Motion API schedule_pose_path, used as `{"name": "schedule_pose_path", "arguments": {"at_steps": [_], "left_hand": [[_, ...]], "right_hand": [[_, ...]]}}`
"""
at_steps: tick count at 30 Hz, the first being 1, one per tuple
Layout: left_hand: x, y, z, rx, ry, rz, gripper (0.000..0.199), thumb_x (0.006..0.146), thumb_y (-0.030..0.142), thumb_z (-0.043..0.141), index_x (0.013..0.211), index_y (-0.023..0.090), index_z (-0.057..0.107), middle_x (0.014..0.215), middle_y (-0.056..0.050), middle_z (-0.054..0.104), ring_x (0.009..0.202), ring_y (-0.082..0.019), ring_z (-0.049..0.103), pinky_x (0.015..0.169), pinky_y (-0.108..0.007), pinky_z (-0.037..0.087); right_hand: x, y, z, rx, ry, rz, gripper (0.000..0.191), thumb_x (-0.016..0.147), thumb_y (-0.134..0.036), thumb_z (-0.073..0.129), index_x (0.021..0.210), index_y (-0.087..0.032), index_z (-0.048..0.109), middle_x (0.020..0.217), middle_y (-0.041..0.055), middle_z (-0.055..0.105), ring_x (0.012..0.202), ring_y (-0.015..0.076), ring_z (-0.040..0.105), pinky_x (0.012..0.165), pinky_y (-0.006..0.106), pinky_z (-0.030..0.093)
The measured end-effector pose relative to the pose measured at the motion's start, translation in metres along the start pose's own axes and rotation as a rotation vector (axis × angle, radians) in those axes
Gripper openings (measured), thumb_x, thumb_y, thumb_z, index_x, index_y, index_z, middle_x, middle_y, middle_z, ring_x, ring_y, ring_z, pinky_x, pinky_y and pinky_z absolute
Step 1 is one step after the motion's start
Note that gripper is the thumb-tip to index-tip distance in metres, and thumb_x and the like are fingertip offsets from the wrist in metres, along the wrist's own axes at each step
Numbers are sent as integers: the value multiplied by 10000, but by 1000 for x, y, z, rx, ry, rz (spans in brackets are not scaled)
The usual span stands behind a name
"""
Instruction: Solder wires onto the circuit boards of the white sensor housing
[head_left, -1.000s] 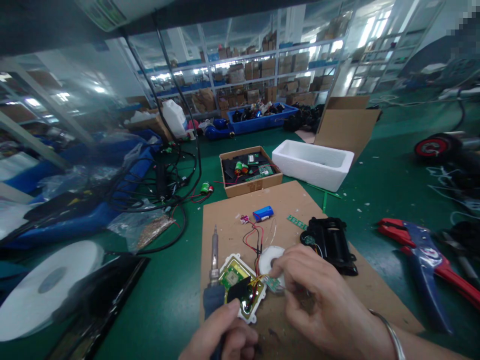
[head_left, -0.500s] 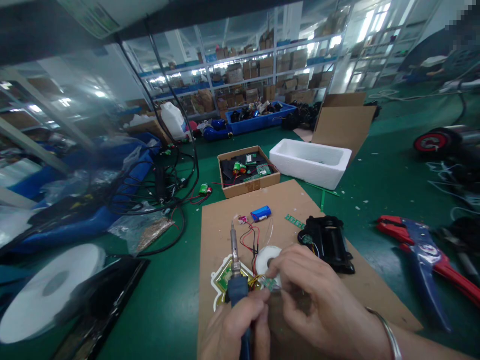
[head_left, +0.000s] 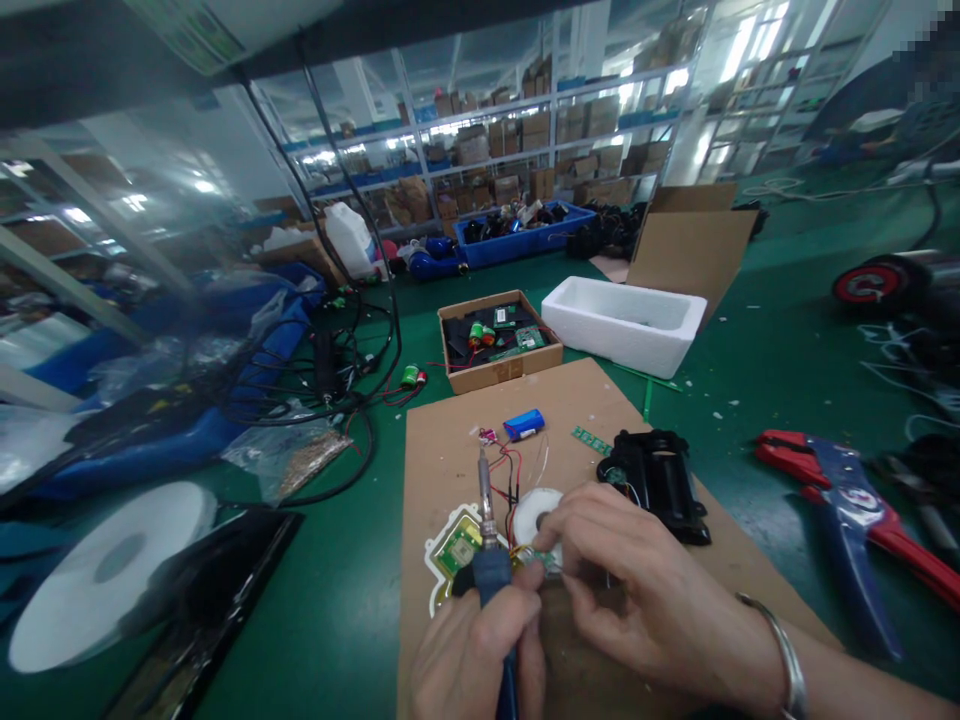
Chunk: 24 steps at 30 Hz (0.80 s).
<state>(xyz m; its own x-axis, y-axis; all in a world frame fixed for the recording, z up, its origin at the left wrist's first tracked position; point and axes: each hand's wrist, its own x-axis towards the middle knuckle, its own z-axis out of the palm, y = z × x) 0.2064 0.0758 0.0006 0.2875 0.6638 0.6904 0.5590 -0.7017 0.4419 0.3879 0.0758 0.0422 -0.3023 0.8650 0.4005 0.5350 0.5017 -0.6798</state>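
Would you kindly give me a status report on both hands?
Left hand gripping soldering iron. Right hand fingers at small circuit board. Iron partly hiding white-rimmed circuit unit.

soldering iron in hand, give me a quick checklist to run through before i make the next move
1. Soldering iron held in the left hand: ok, fingers closed around the handle.
2. Metal tip clear of the red and black wires: cannot tell, they run close together in this view.
3. Tip hot: cannot tell, nothing visible shows it.
4. Small green circuit board gripped by the right hand: cannot tell, the fingers hide its edge.
5. White-rimmed housing in full view: not ok, the left hand and iron cover part.
6. Blue battery on the cardboard sheet: ok.
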Motion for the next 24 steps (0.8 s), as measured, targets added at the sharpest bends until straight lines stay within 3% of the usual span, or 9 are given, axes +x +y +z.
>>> {"name": "schedule_pose_path", "arguments": {"at_steps": [2, 5, 12, 18, 24], "left_hand": [[1, 0, -1, 7, -30, 1, 262, 825, 68, 499, 1006, 230, 599, 810, 10, 695, 559, -126, 631, 551, -240, 543], [3, 2, -5, 1, -67, 9, 304, 836, 55, 475, 1069, 215, 588, 821, 0, 687, 579, -124, 616, 543, -243, 508], [3, 9, -9, -91, -40, 9, 319, 779, -39, 561, 1034, 151, 591, 1002, -25, 686, 782, -108, 620, 765, -243, 465], [2, 7, -8, -78, -44, 26, 318, 799, -15, 554, 1070, 149, 585, 982, -38, 683, 815, -120, 620, 785, -248, 458], [6, 10, -6, -125, -44, -1, 327, 784, -49, 546, 1033, 161, 577, 1046, -17, 670, 923, -115, 612, 868, -242, 440]], "right_hand": [[-1, -1, -10, 34, -103, 29, 182, 682, -10, 494, 790, -156, 478, 908, 34, 579, 873, 162, 512, 782, 316, 422], [-2, -4, -30, 71, -243, 92, 378, 648, -8, 524, 981, -187, 524, 1023, 21, 585, 963, 151, 534, 859, 288, 441], [-2, -7, -66, -40, -180, 96, 226, 755, -58, 542, 926, -205, 543, 1071, 34, 588, 1035, 163, 537, 892, 289, 442], [-2, -3, -70, -187, -323, 75, 192, 749, -72, 608, 851, -234, 617, 930, 26, 531, 928, 168, 486, 779, 286, 417], [-8, -7, -59, -250, -467, 50, 194, 716, -76, 642, 780, -257, 622, 911, 11, 491, 872, 187, 432, 747, 328, 346]]}}
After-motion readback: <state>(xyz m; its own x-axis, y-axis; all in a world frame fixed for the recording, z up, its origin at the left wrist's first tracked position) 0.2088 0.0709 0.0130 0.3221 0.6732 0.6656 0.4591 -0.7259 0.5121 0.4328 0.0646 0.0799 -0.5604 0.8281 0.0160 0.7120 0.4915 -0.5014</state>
